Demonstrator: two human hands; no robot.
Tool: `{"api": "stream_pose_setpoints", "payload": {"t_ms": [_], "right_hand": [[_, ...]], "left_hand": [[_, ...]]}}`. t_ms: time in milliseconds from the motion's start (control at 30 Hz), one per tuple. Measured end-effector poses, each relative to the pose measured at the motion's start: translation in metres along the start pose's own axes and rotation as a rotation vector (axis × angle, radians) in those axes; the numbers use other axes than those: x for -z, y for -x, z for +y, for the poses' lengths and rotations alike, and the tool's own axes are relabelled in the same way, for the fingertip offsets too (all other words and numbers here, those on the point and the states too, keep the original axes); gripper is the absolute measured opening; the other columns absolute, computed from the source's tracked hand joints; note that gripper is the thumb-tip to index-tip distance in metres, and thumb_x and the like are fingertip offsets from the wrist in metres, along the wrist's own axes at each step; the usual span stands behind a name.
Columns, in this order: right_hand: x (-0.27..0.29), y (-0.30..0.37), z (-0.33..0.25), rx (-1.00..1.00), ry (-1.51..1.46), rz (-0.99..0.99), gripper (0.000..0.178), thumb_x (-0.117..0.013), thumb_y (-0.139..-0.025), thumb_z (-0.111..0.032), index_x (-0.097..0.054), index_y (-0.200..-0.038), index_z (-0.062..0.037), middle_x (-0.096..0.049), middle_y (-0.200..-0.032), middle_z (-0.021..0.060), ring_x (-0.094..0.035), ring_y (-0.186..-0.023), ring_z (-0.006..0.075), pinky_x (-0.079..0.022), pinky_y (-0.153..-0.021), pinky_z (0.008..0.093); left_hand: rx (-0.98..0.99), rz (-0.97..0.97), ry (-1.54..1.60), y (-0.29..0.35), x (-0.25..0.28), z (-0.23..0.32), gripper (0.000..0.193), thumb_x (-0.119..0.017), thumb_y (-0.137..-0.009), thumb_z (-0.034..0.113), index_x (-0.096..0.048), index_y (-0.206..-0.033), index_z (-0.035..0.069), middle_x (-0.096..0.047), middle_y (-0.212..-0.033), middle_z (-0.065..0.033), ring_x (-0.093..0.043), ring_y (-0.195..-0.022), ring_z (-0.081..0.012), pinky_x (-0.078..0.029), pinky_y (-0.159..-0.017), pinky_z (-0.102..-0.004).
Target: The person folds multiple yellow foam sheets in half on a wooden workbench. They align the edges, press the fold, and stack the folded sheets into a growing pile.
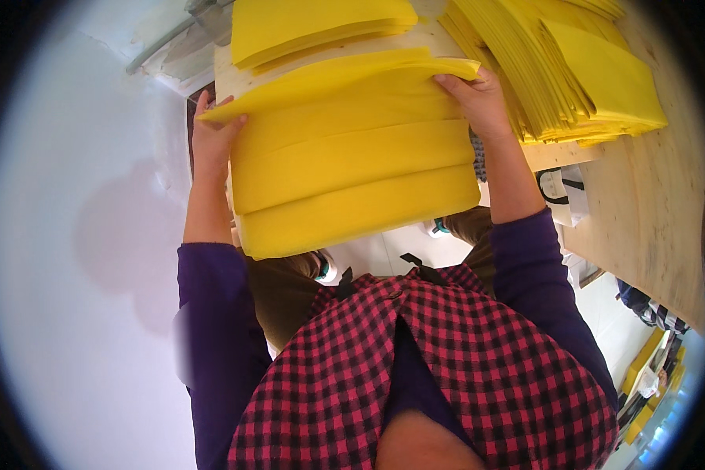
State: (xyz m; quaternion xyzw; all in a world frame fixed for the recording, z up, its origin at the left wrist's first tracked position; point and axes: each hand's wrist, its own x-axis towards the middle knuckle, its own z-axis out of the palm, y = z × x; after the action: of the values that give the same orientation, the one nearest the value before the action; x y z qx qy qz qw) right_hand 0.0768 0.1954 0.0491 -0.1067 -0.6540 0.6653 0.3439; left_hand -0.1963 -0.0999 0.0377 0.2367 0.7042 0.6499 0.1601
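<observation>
1. On near side of table [642, 211], centre: yellow sheet [337, 98], long axis approx. L–R, w/ stepped yellow layers [360, 188] on its near side.
2. L hand [217, 129] pinches sheet's L end; thumb on near face, other fingers partly hidden.
3. R hand [471, 90] pinches R end, thumb on top.
4. Sheet spans btwn them; neither hand nearer, one per end.
5. Yellow stack [321, 31] just beyond; fanned yellow pile [556, 78] far R, near R hand.
</observation>
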Motion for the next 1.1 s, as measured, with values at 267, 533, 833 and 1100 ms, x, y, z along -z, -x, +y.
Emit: {"api": "stream_pose_setpoints", "payload": {"t_ms": [267, 533, 833, 1100], "right_hand": [[0.001, 0.001, 0.001, -0.002, -0.003, 0.026, 0.017, -0.068, -0.084, -0.002, -0.069, -0.101, -0.0051, -0.068, -0.097, -0.0008, -0.061, -0.089, 0.0082, -0.051, -0.081, 0.0241], [0.0, 0.001, -0.002, -0.03, 0.047, 0.066, 0.016, -0.066, -0.086, -0.002, -0.068, -0.102, -0.0047, -0.068, -0.097, 0.0004, -0.061, -0.089, 0.0084, -0.052, -0.079, 0.0238], [0.009, -0.014, 0.005, -0.102, 0.106, 0.009, 0.025, -0.069, -0.084, -0.005, -0.063, -0.108, -0.0031, -0.067, -0.101, 0.0026, -0.062, -0.089, 0.0091, -0.052, -0.077, 0.0248], [0.009, -0.02, -0.003, -0.259, 0.272, -0.056, 0.05, -0.074, -0.075, -0.003, -0.054, -0.121, -0.0029, -0.064, -0.11, 0.0064, -0.061, -0.097, 0.0141, -0.05, -0.083, 0.0285]], "left_hand": [[0.01, -0.11, 0.107, -0.014, 0.017, -0.007, 0.051, -0.07, -0.075, -0.003, -0.054, -0.124, -0.003, -0.063, -0.111, -0.0068, -0.058, -0.101, -0.0151, -0.043, -0.091, -0.0266], [0.062, 0.024, -0.12, -0.007, 0.026, -0.007, 0.022, -0.069, -0.079, 0.001, -0.067, -0.1, -0.002, -0.067, -0.098, -0.0044, -0.059, -0.091, -0.0113, -0.044, -0.084, -0.023], [-0.055, 0.002, -0.097, 0.009, 0.017, -0.002, 0.007, -0.066, -0.081, 0.0, -0.068, -0.089, 0.0, -0.066, -0.09, -0.0021, -0.057, -0.082, -0.0087, -0.045, -0.077, -0.0225], [-0.096, 0.03, -0.166, 0.008, 0.02, -0.008, 0.007, -0.067, -0.081, -0.002, -0.068, -0.087, 0.0, -0.064, -0.084, 0.0001, -0.055, -0.08, -0.0079, -0.044, -0.075, -0.021]]}}
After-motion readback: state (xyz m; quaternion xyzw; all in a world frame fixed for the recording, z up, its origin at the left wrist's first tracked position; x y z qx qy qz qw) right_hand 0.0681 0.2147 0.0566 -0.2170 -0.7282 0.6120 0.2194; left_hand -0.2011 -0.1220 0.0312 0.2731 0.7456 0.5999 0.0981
